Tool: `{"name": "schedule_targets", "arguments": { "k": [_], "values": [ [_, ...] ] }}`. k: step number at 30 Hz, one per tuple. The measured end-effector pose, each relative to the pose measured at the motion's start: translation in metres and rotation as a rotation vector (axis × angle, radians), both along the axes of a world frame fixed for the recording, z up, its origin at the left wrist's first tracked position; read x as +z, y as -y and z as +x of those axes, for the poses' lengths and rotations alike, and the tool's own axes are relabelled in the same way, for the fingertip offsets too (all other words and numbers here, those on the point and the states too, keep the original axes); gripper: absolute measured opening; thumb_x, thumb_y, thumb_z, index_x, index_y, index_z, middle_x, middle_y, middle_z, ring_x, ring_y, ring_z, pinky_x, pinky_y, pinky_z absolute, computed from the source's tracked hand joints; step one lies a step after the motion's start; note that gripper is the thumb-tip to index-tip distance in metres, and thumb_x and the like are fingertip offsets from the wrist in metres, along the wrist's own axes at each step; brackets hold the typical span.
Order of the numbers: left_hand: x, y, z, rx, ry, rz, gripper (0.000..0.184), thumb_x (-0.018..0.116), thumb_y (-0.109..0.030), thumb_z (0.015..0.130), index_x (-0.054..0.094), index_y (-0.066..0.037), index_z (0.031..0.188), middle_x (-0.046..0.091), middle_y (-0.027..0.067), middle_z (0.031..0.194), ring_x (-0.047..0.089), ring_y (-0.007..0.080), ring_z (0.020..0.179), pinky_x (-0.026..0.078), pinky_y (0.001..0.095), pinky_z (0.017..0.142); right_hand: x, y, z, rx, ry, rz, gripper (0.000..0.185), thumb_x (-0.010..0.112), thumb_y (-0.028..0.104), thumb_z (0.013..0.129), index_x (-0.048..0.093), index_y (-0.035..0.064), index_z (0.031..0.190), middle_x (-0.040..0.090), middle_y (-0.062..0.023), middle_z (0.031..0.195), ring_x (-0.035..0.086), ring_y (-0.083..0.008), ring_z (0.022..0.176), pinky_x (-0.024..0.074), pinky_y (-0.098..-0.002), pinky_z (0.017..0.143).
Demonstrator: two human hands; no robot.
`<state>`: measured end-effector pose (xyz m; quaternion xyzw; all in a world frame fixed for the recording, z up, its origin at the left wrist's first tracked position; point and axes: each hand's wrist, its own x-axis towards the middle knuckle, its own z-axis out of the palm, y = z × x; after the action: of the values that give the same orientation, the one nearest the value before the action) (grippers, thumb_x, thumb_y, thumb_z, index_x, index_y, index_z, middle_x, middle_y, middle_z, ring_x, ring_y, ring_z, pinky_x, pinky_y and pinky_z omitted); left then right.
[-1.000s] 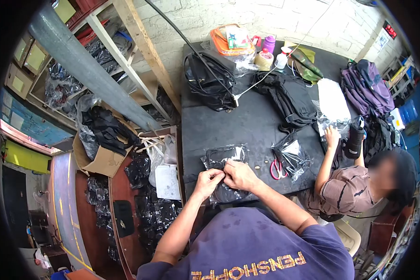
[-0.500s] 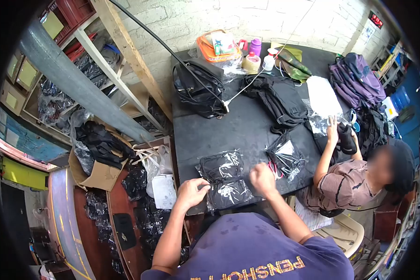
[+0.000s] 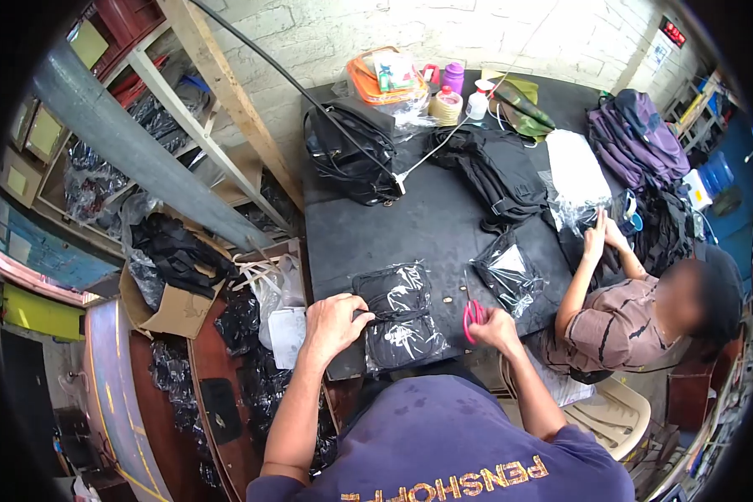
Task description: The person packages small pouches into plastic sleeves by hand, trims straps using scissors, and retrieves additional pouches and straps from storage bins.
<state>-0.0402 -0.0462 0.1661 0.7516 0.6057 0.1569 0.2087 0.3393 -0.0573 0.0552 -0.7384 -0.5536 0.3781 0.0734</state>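
Observation:
In front of me on the black table lies a black item in clear plastic wrap (image 3: 400, 322), with a dark band (image 3: 406, 316) across its middle. My left hand (image 3: 335, 326) is at the package's left edge, thumb and fingers pinched together on the end of the band. On the right side, my right hand (image 3: 497, 330) grips scissors (image 3: 473, 321) by their pink handles, the blades pointing toward the far side of the table. Another plastic-wrapped black package (image 3: 510, 274) lies just beyond the scissors.
A co-worker (image 3: 627, 314) sits at the right, both hands by a plastic bag with a white sheet (image 3: 576, 171). Black bags (image 3: 351, 151), a black backpack (image 3: 498, 176), a purple backpack (image 3: 640, 142) and bottles (image 3: 453, 79) stand farther back. An open carton (image 3: 171, 311) is at left.
My right hand has taken up the pink-handled scissors from beside the second package and moved slightly right. My left hand has shifted a little up and left. The co-worker's hands have come together.

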Motion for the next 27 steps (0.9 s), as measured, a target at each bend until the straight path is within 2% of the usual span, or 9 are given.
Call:
{"name": "schedule_targets", "arguments": {
  "k": [3,6,10,17,19,21,24,25,27],
  "values": [
    [0.004,0.001,0.005,0.026,0.007,-0.028,0.023,0.080,-0.034,0.087,0.079,-0.011,0.092,0.073,0.0084,0.088,0.072,0.0334,0.084,0.055,0.0455,0.073,0.032,0.021,-0.015,0.116,-0.075,0.173,0.047,0.088,0.043,0.071,0.073,0.0067,0.098,0.072,-0.0068,0.084,0.070,-0.0287,0.085,0.0538,-0.0465,0.078],
    [0.007,0.000,0.009,0.041,0.014,-0.032,0.024,0.080,-0.034,0.087,0.079,-0.011,0.092,0.073,0.0086,0.088,0.072,0.0333,0.085,0.055,0.0456,0.073,0.044,0.014,-0.026,0.573,0.167,0.633,0.053,0.086,0.054,0.071,0.074,0.0093,0.096,0.071,-0.0044,0.078,0.067,-0.0253,0.081,0.0478,-0.0444,0.082],
    [0.009,0.001,0.016,0.059,0.020,-0.013,0.023,0.080,-0.034,0.088,0.079,-0.011,0.092,0.073,0.0089,0.088,0.072,0.0336,0.085,0.055,0.0457,0.073,0.075,-0.015,-0.053,0.779,0.204,0.925,0.054,0.082,0.061,0.074,0.073,0.0113,0.092,0.069,-0.0033,0.073,0.064,-0.0229,0.079,0.0415,-0.0411,0.083],
    [0.004,0.011,0.017,0.195,0.063,0.068,0.021,0.077,-0.031,0.091,0.078,-0.010,0.092,0.073,0.0098,0.087,0.072,0.0294,0.078,0.055,0.0424,0.068,0.054,-0.044,-0.066,0.911,0.196,0.761,0.044,0.082,0.055,0.076,0.073,0.0130,0.086,0.069,-0.0047,0.072,0.066,-0.0258,0.070,0.0430,-0.0418,0.079],
    [0.013,0.024,0.001,0.450,0.187,0.141,0.024,0.076,-0.031,0.095,0.076,-0.007,0.093,0.074,0.0088,0.087,0.072,0.0300,0.077,0.055,0.0407,0.069,0.045,-0.052,-0.056,0.945,0.180,0.719,0.044,0.082,0.054,0.076,0.074,0.0127,0.087,0.069,-0.0056,0.070,0.066,-0.0269,0.067,0.0442,-0.0421,0.079],
    [0.000,0.048,-0.024,0.633,0.238,0.176,0.025,0.075,-0.031,0.097,0.075,-0.006,0.094,0.074,0.0084,0.087,0.072,0.0303,0.077,0.056,0.0399,0.069,0.018,-0.054,-0.035,0.590,0.207,0.742,0.041,0.083,0.047,0.078,0.074,0.0098,0.093,0.070,-0.0091,0.067,0.069,-0.0319,0.065,0.0485,-0.0451,0.076],
    [-0.078,0.105,-0.072,0.958,0.795,0.146,0.027,0.071,-0.029,0.102,0.069,-0.005,0.091,0.065,0.0007,0.076,0.061,0.0182,0.062,0.048,0.0321,0.057,-0.040,-0.064,-0.003,0.505,0.163,0.636,0.040,0.083,0.040,0.081,0.074,0.0063,0.101,0.072,-0.0123,0.072,0.071,-0.0361,0.070,0.0516,-0.0470,0.074],
    [-0.084,0.127,-0.074,1.004,0.783,0.158,0.027,0.071,-0.029,0.102,0.069,-0.005,0.091,0.065,0.0007,0.076,0.061,0.0182,0.062,0.048,0.0321,0.057,-0.055,-0.066,0.006,0.458,0.186,0.534,0.040,0.082,0.037,0.083,0.073,0.0057,0.106,0.074,-0.0151,0.080,0.071,-0.0369,0.078,0.0527,-0.0473,0.077],
    [-0.092,0.167,-0.072,1.286,1.226,0.079,0.021,0.071,-0.030,0.103,0.067,-0.012,0.093,0.055,-0.0053,0.071,0.049,0.0089,0.058,0.038,0.0259,0.052,-0.063,-0.067,-0.003,0.450,0.193,0.439,0.041,0.082,0.034,0.084,0.071,0.0052,0.112,0.075,-0.0180,0.089,0.072,-0.0377,0.087,0.0539,-0.0476,0.081]
  ]
}}
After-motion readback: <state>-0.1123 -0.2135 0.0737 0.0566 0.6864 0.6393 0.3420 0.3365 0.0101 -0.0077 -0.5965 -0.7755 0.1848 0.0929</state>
